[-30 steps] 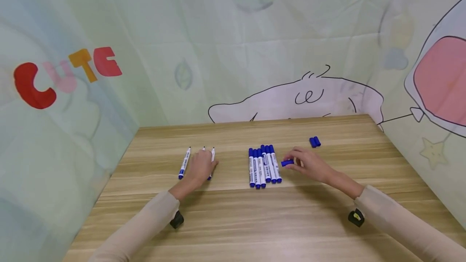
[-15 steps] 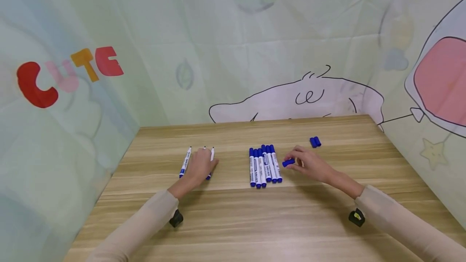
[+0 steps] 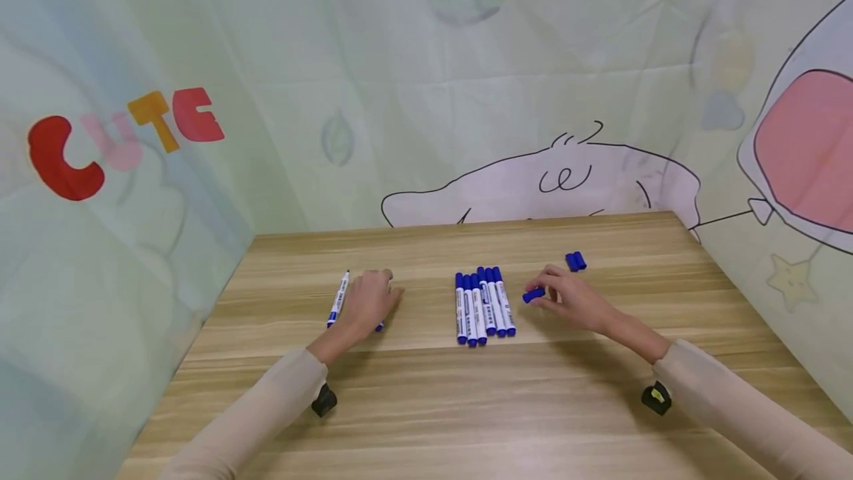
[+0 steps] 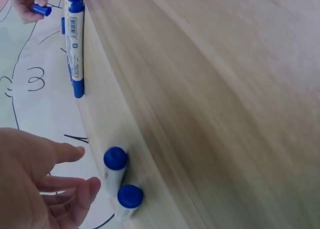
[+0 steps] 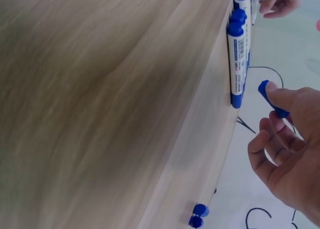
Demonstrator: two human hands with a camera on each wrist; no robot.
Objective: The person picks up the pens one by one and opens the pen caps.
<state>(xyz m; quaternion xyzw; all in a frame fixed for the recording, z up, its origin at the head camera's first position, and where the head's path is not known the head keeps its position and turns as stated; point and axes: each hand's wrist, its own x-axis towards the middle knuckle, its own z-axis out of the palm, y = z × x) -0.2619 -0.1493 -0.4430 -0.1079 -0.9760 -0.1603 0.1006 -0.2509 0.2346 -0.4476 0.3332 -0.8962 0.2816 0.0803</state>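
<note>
My right hand (image 3: pixel 571 301) pinches a blue marker cap (image 3: pixel 534 295) between thumb and fingers, just right of a row of capped whiteboard markers (image 3: pixel 485 306). Over two markers lying left of the row hovers my left hand (image 3: pixel 365 302), hiding most of them in the head view. The left wrist view shows their blue ends, a nearer marker end (image 4: pixel 130 196) and a farther marker end (image 4: pixel 116 159), with thumb and fingers spread apart beside them. An uncapped marker (image 3: pixel 338 301) with a dark tip lies left of that hand.
Two loose blue caps (image 3: pixel 576 261) lie side by side at the back right of the wooden table (image 3: pixel 466 406). A printed cloth backdrop (image 3: pixel 320 95) rises behind the table and along both sides.
The right hand has shifted slightly right with the cap, away from the row. The left hand's fingers have reached over the two markers, whose tips are now covered in the head view.
</note>
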